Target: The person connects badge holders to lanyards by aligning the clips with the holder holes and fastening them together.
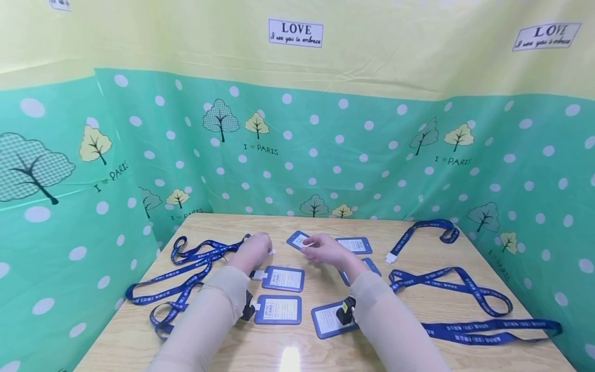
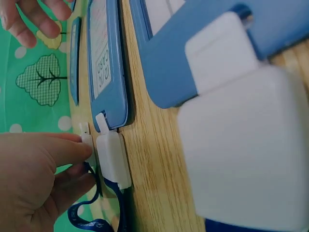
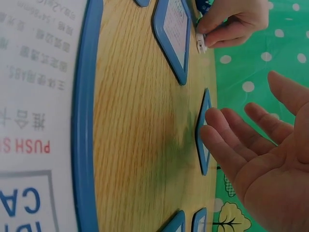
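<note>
I have the left hand pinching a white clip between thumb and fingertips, with its blue strap trailing below. The clip is to the left of the back card, bare wood showing between them. The right hand is at that card's right end, fingers loosely spread; I cannot tell whether a fingertip touches it. The back card lies askew near the far edge of the bench, and the curtain hangs close behind, so my room beyond it is narrow.

On the left, two clipped cards lie one nearer me than the other, and the left wrist camera hangs just beside the nearer one's clip. On the right, three more cards run from back to front; the right wrist camera hides part of the nearest. Between these two columns I see a lane of bare wood running toward the front. The left lanyards lie tangled, one loop reaching the left edge. The three right lanyards are spread farther apart, the nearest one's loop reaching the right edge.
</note>
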Demonstrator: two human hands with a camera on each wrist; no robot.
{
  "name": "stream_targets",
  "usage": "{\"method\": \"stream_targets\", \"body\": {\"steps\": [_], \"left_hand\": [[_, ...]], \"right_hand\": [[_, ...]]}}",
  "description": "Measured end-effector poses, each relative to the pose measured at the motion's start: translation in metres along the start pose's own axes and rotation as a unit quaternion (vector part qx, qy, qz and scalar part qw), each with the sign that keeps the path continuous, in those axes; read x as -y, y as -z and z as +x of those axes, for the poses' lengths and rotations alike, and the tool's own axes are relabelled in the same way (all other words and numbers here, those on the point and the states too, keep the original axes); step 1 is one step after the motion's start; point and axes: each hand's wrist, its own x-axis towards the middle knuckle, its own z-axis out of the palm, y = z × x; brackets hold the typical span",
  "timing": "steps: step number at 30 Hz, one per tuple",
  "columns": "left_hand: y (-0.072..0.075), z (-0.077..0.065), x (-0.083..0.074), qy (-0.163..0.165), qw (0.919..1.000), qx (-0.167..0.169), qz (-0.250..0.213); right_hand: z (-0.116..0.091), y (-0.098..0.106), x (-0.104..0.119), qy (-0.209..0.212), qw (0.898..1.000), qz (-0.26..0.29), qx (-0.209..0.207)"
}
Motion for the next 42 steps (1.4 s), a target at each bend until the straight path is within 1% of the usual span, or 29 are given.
{"method": "stream_targets", "body": {"steps": [4, 7, 11, 15, 22, 26, 30, 34, 37, 42], "left_hand": [[0.001, 0.000, -0.004, 0.034, 0.9989, 0.013, -0.029], [0.002, 0.000, -0.005, 0.063, 0.9965, 0.023, -0.051], [0.002, 0.001, -0.006, 0.083, 0.9939, 0.028, -0.066], [0.003, 0.002, -0.007, 0.085, 0.9938, 0.025, -0.067], [0.001, 0.002, -0.007, 0.086, 0.9929, 0.017, -0.081], [0.001, 0.001, -0.007, 0.091, 0.9923, 0.015, -0.083], [0.001, 0.000, -0.006, 0.099, 0.9916, 0.015, -0.081], [0.002, 0.000, -0.007, 0.105, 0.9913, 0.017, -0.078], [0.002, 0.000, -0.007, 0.104, 0.9916, 0.020, -0.074], [0.004, 0.001, -0.008, 0.107, 0.9910, 0.024, -0.077]], "right_hand": [[0.001, 0.000, -0.003, 0.000, 1.000, -0.004, -0.004], [0.001, -0.001, -0.002, 0.001, 1.000, -0.004, -0.002], [-0.001, -0.002, 0.002, 0.001, 1.000, -0.007, -0.002], [-0.002, 0.000, 0.010, 0.012, 0.999, -0.018, -0.026], [0.000, 0.010, 0.022, 0.054, 0.992, -0.042, -0.107], [0.000, 0.015, 0.032, 0.090, 0.985, -0.038, -0.142], [0.001, 0.017, 0.040, 0.137, 0.974, -0.043, -0.174], [0.005, 0.019, 0.044, 0.167, 0.964, -0.057, -0.199], [0.008, 0.021, 0.044, 0.167, 0.961, -0.073, -0.206], [0.011, 0.023, 0.040, 0.130, 0.961, -0.111, -0.216]]}}
